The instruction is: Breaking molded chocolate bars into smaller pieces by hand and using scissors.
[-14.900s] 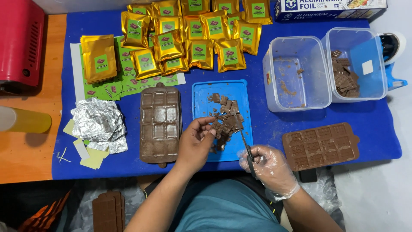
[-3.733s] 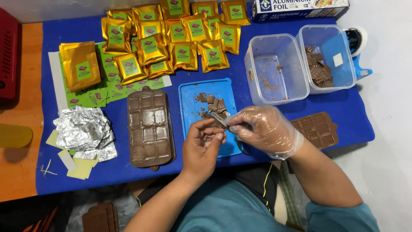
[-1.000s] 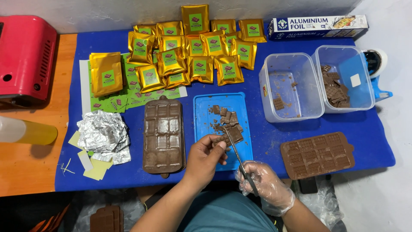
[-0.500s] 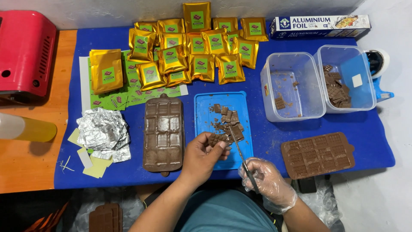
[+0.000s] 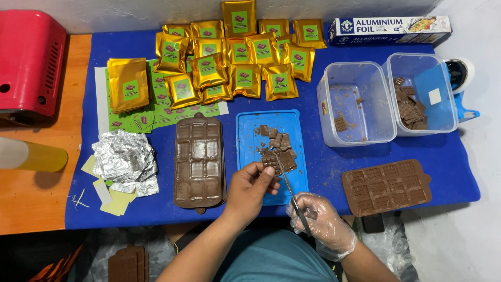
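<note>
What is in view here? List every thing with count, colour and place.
cloth: one, blue, over the table
pouches: many, gold with green labels, top centre
label sheets: green, under the pouches
foil box: one, top right
tubs: two, clear, right, chocolate bits inside
board: one, blue, centre
chocolate pieces: several, brown, on the board
moulds: brown; one left of the board, one at right
foil: crumpled, silver, left
machine: one, red, top left
left hand: bare, holds a chocolate piece
right hand: clear glove, holds a knife
</note>
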